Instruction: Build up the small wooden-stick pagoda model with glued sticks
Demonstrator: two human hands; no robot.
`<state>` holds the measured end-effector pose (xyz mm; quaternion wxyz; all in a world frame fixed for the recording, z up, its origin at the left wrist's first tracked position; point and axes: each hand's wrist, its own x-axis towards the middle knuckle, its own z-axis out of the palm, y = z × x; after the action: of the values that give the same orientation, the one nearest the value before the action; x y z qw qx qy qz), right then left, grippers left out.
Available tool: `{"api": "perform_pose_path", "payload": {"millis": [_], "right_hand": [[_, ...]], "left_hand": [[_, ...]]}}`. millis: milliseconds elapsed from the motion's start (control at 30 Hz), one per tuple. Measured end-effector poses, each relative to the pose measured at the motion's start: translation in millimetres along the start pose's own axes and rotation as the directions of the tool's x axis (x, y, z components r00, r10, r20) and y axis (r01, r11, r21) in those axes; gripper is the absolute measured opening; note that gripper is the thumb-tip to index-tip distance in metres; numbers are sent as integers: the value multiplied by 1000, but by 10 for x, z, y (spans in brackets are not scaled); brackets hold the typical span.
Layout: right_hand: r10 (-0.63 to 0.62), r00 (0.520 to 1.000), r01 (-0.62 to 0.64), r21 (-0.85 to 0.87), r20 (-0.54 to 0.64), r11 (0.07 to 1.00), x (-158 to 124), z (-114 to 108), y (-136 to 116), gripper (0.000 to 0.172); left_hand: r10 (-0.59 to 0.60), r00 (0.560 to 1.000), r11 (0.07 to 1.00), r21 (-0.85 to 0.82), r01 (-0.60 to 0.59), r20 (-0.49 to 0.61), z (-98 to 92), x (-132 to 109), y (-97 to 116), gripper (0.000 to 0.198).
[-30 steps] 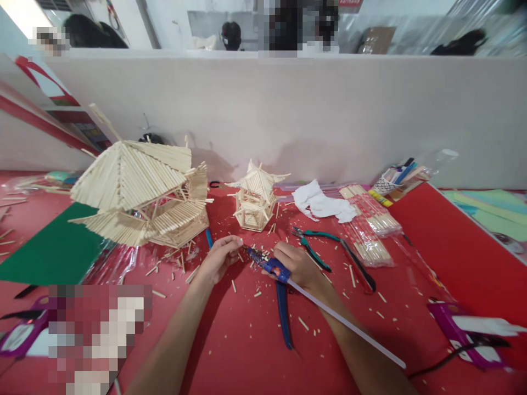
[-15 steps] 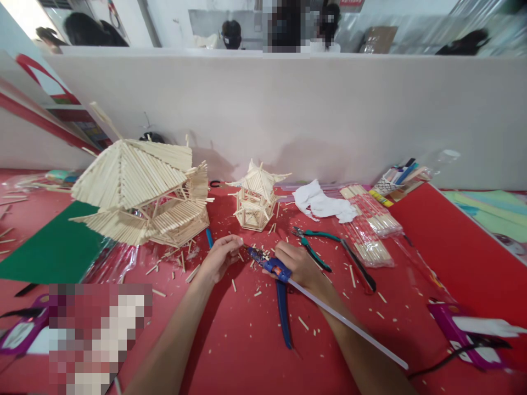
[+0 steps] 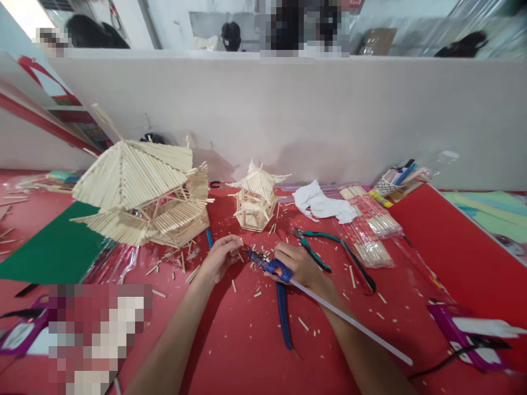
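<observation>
fingers of right hand [image 3: 303,264] grip a blue glue gun [image 3: 273,267]; left hand [image 3: 219,258] pinched shut, contents unclear.

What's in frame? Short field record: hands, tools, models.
right hand: grip around glue gun, glue stick trailing behind
left hand: fingertips pinched by the gun's nozzle; contents too small to tell
near: small stick pagoda, pliers
left side: large stick model
surface: red table, strewn with stick offcuts
</observation>
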<state>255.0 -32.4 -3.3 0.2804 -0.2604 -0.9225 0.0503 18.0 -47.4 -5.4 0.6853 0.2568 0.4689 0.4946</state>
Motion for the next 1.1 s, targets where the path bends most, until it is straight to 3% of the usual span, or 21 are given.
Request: {"api": "perform_pose_path", "payload": {"millis": [133, 300, 500, 733, 800, 933, 1100], "right_hand": [[3, 1000, -3, 107, -5, 994, -7, 2, 7, 34], [166, 984, -175, 214, 60, 961, 2, -30, 43, 29], [429, 865, -502, 434, 261, 748, -40, -104, 148, 18], [502, 783, -622, 491, 368, 610, -97, -254, 291, 23], [558, 742, -669, 454, 372, 588, -121, -292, 352, 24], [703, 662, -749, 247, 261, 614, -208, -356, 473, 24], [721, 637, -727, -99, 272, 679, -203, -467, 424, 21]], "left_hand": [[4, 1000, 1000, 8, -4, 8, -11, 1, 0, 27], [7, 1000, 999, 41, -6, -9, 16, -29, 37, 27], [30, 999, 993, 113, -25, -43, 46, -44, 52, 26], [54, 998, 989, 138, -50, -25, 40, -37, 44, 24], [63, 998, 987, 150, -59, -20, 39, -41, 49, 24], [73, 997, 983, 168, -71, -5, 45, -51, 59, 25], [77, 997, 980, 185, -73, -13, 65, -59, 53, 25]]}}
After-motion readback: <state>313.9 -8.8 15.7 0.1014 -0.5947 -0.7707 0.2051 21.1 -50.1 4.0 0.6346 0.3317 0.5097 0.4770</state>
